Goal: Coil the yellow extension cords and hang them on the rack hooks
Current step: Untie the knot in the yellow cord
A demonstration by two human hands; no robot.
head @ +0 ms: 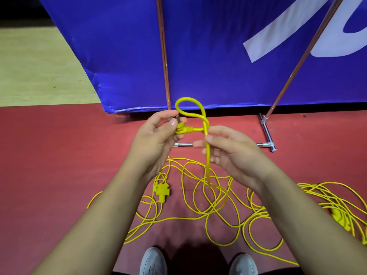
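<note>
My left hand (156, 135) holds the yellow plug (181, 130) of an extension cord at chest height, metal prongs pointing up. From the plug the cord (207, 155) makes one small loop (189, 107) above my hands, then drops to the floor. My right hand (228, 149) pinches the hanging cord just below the loop. The rest of the yellow cord lies in a loose tangle (208, 197) on the red floor. A yellow socket end (161, 190) lies under my left wrist. More yellow cord is piled at the right (325, 197).
The metal rack stands ahead: two upright poles (164, 62) (297, 62) and a base bar (267, 133) on the floor. A blue banner (208, 46) hangs behind it. No hooks are in view. My shoes (153, 262) are at the bottom edge.
</note>
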